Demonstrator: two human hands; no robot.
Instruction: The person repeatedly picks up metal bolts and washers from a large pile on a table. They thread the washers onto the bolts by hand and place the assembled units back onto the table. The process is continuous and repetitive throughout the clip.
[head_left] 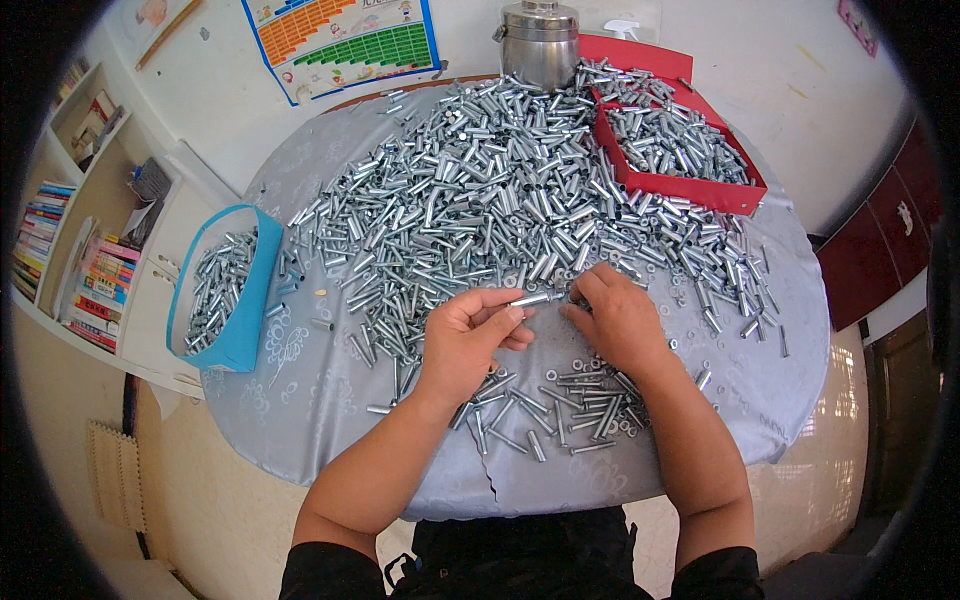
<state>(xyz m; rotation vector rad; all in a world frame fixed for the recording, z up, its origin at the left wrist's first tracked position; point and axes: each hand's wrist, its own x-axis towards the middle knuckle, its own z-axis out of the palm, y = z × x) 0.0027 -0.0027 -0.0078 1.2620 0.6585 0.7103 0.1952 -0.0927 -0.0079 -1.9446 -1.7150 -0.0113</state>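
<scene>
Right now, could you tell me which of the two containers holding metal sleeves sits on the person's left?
The blue container, at the table's left edge; the red tray sits far right, by the steel pot.

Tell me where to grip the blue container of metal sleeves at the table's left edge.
Take the blue container by its near right wall, coming from above and from the table side. Its top is open, the rim is bare, and its far side hangs past the table, out of easy reach.

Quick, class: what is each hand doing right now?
Left hand: closed on a small metal tube.
Right hand: curled at the tube's other end; grip cannot be told.
</scene>
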